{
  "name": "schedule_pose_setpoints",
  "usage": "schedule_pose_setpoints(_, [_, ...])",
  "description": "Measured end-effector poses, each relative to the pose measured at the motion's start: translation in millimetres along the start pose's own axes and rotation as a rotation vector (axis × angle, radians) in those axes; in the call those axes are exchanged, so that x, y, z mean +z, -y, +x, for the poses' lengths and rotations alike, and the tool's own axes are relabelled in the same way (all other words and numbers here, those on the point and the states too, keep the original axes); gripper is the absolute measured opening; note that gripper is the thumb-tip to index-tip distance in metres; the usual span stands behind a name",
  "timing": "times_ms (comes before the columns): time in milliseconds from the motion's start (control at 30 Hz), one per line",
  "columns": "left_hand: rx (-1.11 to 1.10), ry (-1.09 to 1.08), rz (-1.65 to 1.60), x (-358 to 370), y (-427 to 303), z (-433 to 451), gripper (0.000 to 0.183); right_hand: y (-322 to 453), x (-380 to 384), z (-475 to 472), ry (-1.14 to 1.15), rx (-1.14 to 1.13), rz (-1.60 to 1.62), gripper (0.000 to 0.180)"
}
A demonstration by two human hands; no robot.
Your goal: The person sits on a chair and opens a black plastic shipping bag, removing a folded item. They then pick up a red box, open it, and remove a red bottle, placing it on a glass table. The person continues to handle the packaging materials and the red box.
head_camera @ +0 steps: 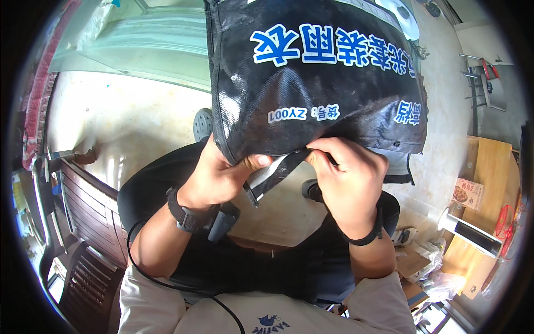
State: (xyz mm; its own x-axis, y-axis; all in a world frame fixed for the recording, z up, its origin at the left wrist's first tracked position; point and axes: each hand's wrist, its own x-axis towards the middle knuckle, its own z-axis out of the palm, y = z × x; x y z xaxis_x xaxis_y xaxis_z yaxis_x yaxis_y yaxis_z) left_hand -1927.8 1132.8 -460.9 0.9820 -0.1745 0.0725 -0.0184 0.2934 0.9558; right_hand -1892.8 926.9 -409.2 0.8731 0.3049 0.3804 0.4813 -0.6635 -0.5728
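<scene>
Before me is a glossy black woven-plastic bag [292,92] with large blue and white writing that appears upside down to me. My left hand [223,175] grips the bag's near left corner, thumb on top. The fingertips of my right hand [348,175] pinch the bag's near edge around the middle. A black-trimmed flap [279,171] with a pale inner face hangs between my hands. Whatever lies inside the bag is hidden.
To the upper left stands a glass table [133,54]. A brown slatted chair [89,284] is at lower left. On the right are a wooden board [479,225], a white device with a dark panel [471,231], a cardboard box [411,261] and clear plastic bags [442,284].
</scene>
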Motion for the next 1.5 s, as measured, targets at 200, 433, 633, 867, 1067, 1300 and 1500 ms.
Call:
schedule_pose_setpoints(200, [-0.162,-0.212,-0.188,-7.2,-7.3,10.3,0.030,-2.2,9.5,4.0,-0.060,-0.243,-0.216,0.020])
schedule_pose_setpoints(433, [0.007,-0.309,-0.672,-49.1,0.0,15.6,0.036,-8.9,-27.2,-20.5,-0.106,-0.450,-0.379,0.017])
schedule_pose_setpoints(633, [-0.279,-0.472,-0.727,-24.0,59.3,-12.9,0.025,-23.0,-64.4,-42.3,-0.076,-0.350,-0.274,0.039])
schedule_pose_setpoints(867, [-0.223,0.165,-0.829,82.6,51.2,1.1,0.030,-41.1,-54.9,-39.6,-0.174,-0.273,-0.190,0.023])
schedule_pose_setpoints(1067, [-0.279,-0.017,-0.670,104.9,45.5,25.6,0.017,-50.6,-45.1,-30.4,-0.229,-0.267,-0.127,0.018])
schedule_pose_setpoints(1300, [-0.218,-0.149,-0.587,107.0,45.3,31.9,0.017,-52.1,-37.4,-19.2,-0.167,-0.102,-0.003,0.014])
schedule_pose_setpoints(1500, [-0.230,-0.145,-0.575,105.3,44.7,31.6,0.019,-55.5,-33.1,-12.0,-0.126,0.013,0.094,0.012])
